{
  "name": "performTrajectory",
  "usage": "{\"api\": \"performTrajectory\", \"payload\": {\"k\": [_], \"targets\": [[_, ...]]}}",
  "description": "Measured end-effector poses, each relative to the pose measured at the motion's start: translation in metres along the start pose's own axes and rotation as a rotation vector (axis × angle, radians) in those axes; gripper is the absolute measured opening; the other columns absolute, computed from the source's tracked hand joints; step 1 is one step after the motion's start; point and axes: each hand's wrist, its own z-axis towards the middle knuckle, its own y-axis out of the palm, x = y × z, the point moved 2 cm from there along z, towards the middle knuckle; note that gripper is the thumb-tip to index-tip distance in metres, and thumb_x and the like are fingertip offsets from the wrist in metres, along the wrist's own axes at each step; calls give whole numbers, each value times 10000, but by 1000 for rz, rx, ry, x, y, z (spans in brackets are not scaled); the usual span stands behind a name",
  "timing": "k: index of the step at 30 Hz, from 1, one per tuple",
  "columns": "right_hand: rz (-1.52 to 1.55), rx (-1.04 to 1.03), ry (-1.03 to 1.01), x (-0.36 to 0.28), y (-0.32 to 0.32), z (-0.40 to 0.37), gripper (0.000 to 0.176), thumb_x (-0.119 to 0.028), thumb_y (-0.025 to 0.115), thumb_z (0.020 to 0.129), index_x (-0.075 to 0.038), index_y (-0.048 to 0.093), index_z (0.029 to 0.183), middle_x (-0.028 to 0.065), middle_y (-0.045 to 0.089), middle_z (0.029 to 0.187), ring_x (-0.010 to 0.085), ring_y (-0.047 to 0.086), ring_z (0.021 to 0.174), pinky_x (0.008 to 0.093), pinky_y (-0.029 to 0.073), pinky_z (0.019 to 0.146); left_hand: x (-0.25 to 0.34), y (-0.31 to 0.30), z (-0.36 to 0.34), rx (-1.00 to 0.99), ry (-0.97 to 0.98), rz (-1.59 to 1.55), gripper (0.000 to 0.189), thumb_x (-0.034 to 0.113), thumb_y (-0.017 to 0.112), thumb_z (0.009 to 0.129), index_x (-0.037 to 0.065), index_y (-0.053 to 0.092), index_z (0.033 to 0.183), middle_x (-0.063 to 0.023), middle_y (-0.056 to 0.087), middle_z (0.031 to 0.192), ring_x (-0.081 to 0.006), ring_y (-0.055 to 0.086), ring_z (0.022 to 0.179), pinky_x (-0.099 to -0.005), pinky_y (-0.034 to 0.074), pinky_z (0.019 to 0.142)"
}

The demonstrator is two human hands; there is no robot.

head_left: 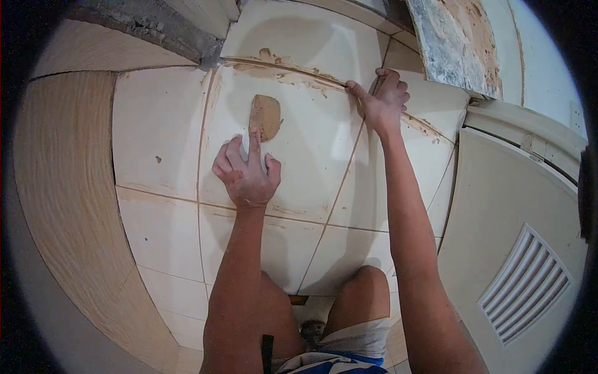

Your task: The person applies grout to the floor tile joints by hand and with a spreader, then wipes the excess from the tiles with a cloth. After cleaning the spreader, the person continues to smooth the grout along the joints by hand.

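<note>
On the white floor tiles lies a lump of brown paste. My left hand is beside its lower edge, the index finger stretched out to touch it and the other fingers apart and bent. Farther right, my right hand is at a tile joint smeared with brown material. Its thumb points left along the joint and its fingers are curled; whether something thin is between them cannot be made out.
A board stained with brown and grey stands at the upper right. A pale door with a slatted vent is on the right. Wood-patterned tiles run along the left. My bent knees are at the bottom.
</note>
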Motion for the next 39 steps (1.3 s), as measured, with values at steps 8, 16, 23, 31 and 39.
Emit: {"api": "performTrajectory", "payload": {"k": [8,16,23,31,39], "targets": [[33,255,-275,2,17,-8,754,-552,765,727,-33,502,1206,228,458,1176,411,417,1083,537,340,926,1,-1,0,-13,-17,-5,619,266,611,761,120,549,1360,-174,489,1236,-366,424,1151,-528,308,998],[-169,361,-661,26,5,4,666,-509,730,789,-7,525,1176,210,490,1057,371,428,974,489,324,912,-1,0,0,9,1,-20,620,260,607,758,101,554,1355,-179,494,1234,-368,425,1149,-523,305,998],[-21,274,-546,13,3,-5,662,-456,782,742,-30,531,1181,180,535,1069,350,442,1028,469,329,920,-1,-2,0,-14,-1,-18,593,262,601,770,97,569,1340,-178,489,1241,-372,423,1155,-523,303,1001],[-36,260,-610,2,11,5,679,-478,784,730,-48,530,1190,172,540,1072,353,451,1041,475,327,927,1,-1,0,-1,2,6,595,271,608,767,91,573,1333,-175,486,1247,-369,422,1161,-516,308,1005],[11,186,-392,25,-11,-5,797,-415,841,684,17,473,1243,215,461,1133,361,410,1078,448,329,977,1,-2,1,0,2,15,619,264,605,756,87,555,1347,-174,492,1238,-372,421,1159,-509,310,997]]}}
